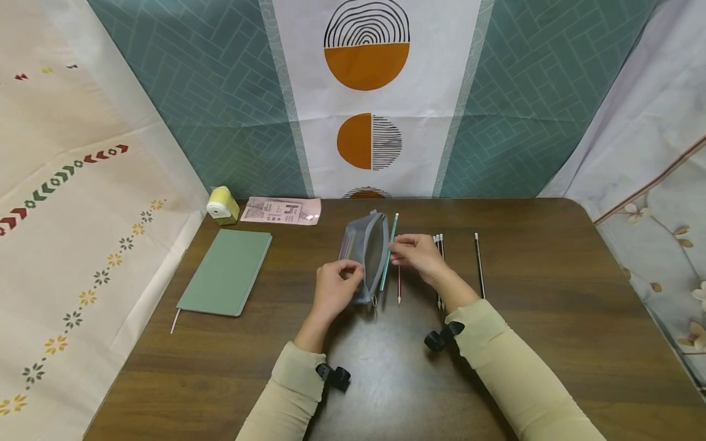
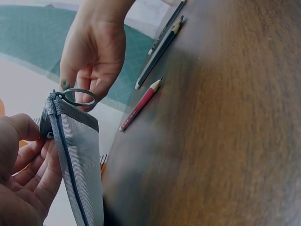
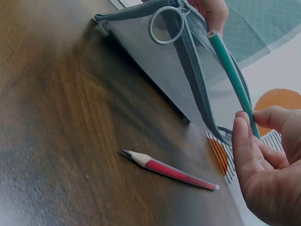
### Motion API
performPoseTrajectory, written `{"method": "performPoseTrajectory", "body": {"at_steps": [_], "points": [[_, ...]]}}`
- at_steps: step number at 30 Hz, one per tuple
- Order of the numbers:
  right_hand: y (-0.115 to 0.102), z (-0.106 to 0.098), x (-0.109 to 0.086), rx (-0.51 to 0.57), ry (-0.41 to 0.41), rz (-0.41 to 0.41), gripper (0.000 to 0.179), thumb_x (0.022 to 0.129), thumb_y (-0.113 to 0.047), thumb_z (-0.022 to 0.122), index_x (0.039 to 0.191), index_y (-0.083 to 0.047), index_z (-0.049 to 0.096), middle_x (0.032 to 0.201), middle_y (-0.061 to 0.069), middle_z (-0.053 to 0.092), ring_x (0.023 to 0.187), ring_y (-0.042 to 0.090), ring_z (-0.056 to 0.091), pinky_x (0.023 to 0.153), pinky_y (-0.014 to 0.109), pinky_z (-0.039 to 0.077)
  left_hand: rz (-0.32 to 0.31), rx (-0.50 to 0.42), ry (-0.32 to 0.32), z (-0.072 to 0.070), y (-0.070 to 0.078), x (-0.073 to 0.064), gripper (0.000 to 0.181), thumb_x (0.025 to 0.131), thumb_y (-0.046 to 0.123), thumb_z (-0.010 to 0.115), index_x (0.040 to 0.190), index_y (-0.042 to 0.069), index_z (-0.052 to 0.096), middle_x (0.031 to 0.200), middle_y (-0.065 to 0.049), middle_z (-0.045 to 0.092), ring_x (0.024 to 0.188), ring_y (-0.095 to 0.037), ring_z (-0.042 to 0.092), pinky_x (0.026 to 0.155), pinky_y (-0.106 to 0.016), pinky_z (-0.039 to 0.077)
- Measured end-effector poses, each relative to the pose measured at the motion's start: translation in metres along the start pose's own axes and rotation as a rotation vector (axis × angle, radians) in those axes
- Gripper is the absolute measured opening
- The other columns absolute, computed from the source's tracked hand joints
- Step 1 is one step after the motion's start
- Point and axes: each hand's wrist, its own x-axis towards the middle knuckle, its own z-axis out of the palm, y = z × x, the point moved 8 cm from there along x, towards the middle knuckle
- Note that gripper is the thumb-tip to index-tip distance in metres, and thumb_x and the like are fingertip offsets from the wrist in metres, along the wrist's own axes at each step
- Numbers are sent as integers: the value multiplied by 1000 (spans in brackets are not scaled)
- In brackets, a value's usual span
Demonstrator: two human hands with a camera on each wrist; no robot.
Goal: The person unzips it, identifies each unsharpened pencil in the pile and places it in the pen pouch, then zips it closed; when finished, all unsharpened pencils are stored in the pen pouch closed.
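Note:
A grey zippered pencil pouch (image 1: 357, 236) with a ring on its zipper stands on the table, its mouth turned to the right. My left hand (image 1: 337, 283) pinches the near edge of that mouth between thumb and fingers. In my right hand (image 1: 416, 252) a green pencil (image 3: 230, 68) is pinched, held along the pouch's opening. Through the pouch's side some thin pencils (image 1: 347, 244) show faintly. A red pencil (image 3: 181, 174) lies on the table just right of the pouch. Beneath the right forearm lie several dark pencils (image 1: 440, 245), partly hidden.
One black pencil (image 1: 479, 263) lies apart on the right. To the left is a green notebook (image 1: 226, 272) with a ribbon. Behind it are a pink printed packet (image 1: 281, 211) and a yellow-and-white object (image 1: 223, 205). A patterned cloth (image 1: 369, 122) hangs at the table's back edge.

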Motion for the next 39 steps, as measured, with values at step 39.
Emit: {"method": "performPoseTrajectory", "body": {"at_steps": [39], "points": [[8, 38, 2, -305, -94, 33, 24, 97, -3, 65, 112, 15, 66, 79, 13, 72, 54, 7, 62, 54, 21, 55, 18, 15, -67, 7, -1, -3, 8, 89, 4, 70, 87, -1, 76, 69, -7, 71, 55, -7, 63, 53, -23, 54]]}}
